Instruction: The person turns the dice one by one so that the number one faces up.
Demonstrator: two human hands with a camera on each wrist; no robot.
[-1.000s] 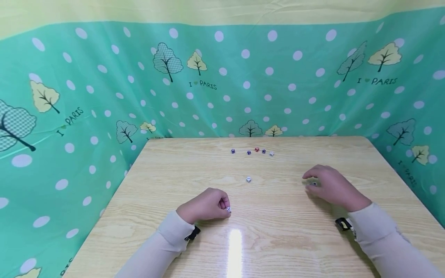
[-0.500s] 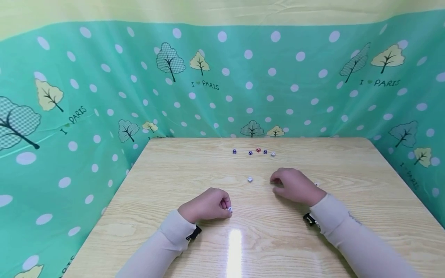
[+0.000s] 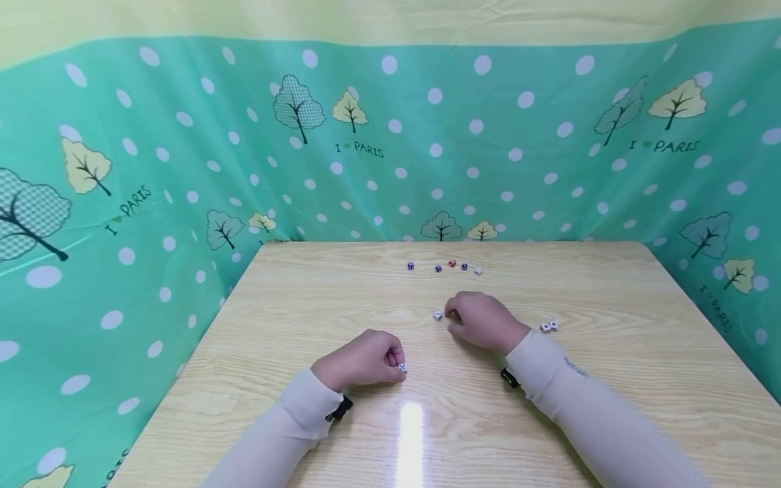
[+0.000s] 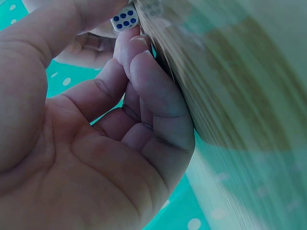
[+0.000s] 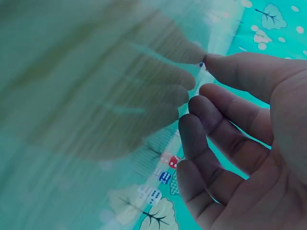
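Between thumb and fingertips, my left hand [image 3: 364, 358] pinches a white die [image 3: 402, 367] low at the table surface; in the left wrist view a face with blue pips shows on this die [image 4: 125, 19]. My right hand [image 3: 482, 320] hovers low over the table with bent, parted fingers and nothing visible between them. Just left of its fingertips lies another white die [image 3: 437, 315]. Two white dice [image 3: 550, 327] sit close together beyond the right wrist. In the right wrist view, thumb and fingers of the right hand [image 5: 235, 124] are apart.
Along the back of the wooden table [image 3: 317, 291] are several dice: dark blue ones [image 3: 411, 266], a red one [image 3: 452, 263] and a white one [image 3: 478, 271]. A green dotted curtain [image 3: 366, 169] hangs behind and at both sides.
My right hand has moved left from the two white dice, uncovering them, and is now beside the middle white die. The left hand keeps its place and its die.
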